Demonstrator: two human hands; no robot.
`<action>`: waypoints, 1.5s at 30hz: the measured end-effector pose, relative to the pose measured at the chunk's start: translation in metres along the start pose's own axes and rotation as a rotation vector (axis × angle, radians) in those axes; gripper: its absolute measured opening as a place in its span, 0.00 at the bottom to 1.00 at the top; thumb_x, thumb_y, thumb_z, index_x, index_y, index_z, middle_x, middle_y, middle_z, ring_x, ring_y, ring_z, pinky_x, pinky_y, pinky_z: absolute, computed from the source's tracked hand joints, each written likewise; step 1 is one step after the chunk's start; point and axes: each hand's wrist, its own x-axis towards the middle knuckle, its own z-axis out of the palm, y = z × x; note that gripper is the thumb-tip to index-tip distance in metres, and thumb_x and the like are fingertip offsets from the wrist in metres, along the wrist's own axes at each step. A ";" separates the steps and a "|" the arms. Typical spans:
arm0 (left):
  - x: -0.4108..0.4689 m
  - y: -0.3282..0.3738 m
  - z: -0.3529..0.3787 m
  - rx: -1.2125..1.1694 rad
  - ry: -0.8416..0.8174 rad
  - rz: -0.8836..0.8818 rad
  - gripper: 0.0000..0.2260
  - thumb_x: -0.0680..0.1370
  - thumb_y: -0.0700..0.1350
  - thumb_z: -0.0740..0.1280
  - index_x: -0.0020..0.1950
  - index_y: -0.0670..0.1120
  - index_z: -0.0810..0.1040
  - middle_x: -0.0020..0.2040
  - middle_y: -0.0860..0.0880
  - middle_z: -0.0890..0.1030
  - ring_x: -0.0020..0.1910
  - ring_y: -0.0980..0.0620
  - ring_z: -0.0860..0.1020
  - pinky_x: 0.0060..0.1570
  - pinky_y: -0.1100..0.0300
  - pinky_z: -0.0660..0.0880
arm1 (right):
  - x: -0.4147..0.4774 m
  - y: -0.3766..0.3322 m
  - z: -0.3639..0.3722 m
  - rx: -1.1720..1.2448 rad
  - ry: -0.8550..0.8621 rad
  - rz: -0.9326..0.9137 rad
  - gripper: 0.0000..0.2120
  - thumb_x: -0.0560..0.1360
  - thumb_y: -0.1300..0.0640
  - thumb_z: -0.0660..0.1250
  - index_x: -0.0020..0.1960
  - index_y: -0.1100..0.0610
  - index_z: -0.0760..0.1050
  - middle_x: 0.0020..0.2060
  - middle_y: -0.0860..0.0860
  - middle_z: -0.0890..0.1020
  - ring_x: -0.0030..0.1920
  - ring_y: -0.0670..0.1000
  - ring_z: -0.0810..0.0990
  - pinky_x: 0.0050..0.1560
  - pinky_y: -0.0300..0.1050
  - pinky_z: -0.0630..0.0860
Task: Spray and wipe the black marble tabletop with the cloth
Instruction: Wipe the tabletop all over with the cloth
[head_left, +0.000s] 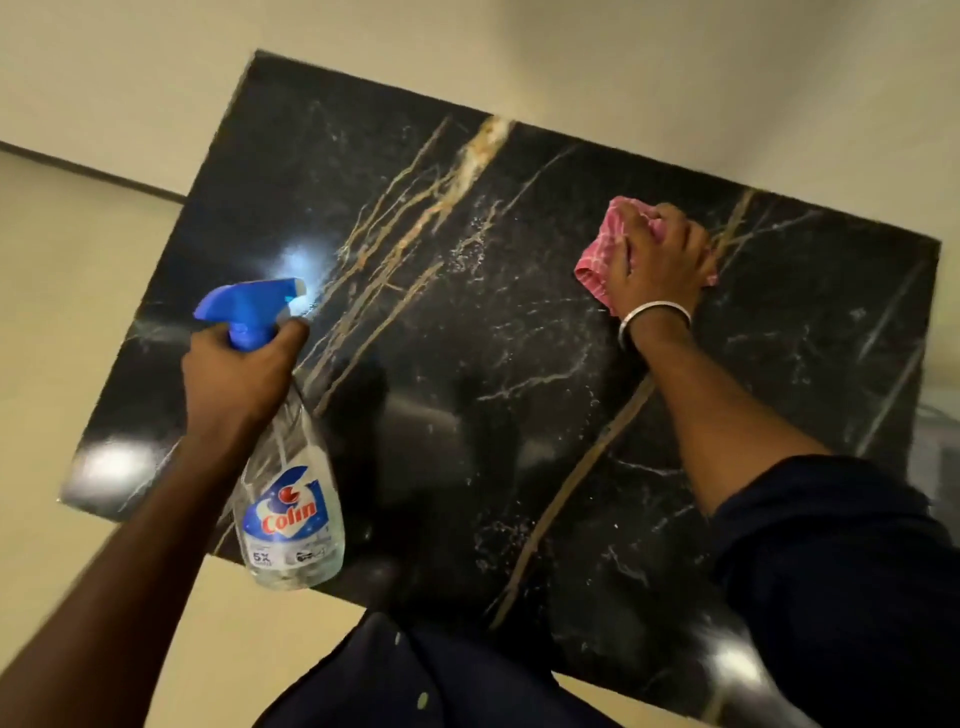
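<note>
While right hand (662, 254) presses cloth (597, 254), spray bottle (288, 499) nozzle points toward tabletop (467, 364).

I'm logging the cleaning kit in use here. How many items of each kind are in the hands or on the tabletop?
Spray bottle, clear with a blue trigger head, held in the left hand: 1
Cloth, pink, pressed on the black marble tabletop under the right hand: 1
Total: 2

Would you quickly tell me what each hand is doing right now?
Left hand: closed around the Colin spray bottle, held above the tabletop.
Right hand: closed on the pink cloth, pressing it on the black marble tabletop.
</note>
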 end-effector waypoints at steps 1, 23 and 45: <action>0.002 0.006 0.006 -0.004 -0.021 0.023 0.07 0.74 0.51 0.70 0.41 0.51 0.74 0.38 0.44 0.78 0.35 0.48 0.77 0.42 0.48 0.78 | -0.005 0.023 -0.003 -0.006 0.001 0.054 0.21 0.78 0.47 0.58 0.70 0.40 0.66 0.69 0.55 0.69 0.65 0.62 0.68 0.64 0.62 0.65; -0.003 0.004 -0.048 0.013 -0.211 0.282 0.07 0.76 0.48 0.71 0.45 0.46 0.76 0.33 0.51 0.78 0.26 0.62 0.77 0.30 0.67 0.70 | -0.234 -0.142 -0.014 0.046 -0.182 0.184 0.30 0.74 0.37 0.56 0.75 0.42 0.61 0.70 0.57 0.67 0.69 0.63 0.63 0.61 0.70 0.63; -0.009 -0.007 -0.087 -0.075 -0.339 0.421 0.10 0.76 0.49 0.70 0.47 0.43 0.77 0.37 0.42 0.80 0.36 0.42 0.80 0.43 0.47 0.80 | -0.350 0.020 -0.059 -0.085 -0.225 0.741 0.28 0.80 0.44 0.54 0.78 0.50 0.56 0.74 0.59 0.63 0.72 0.66 0.61 0.68 0.70 0.64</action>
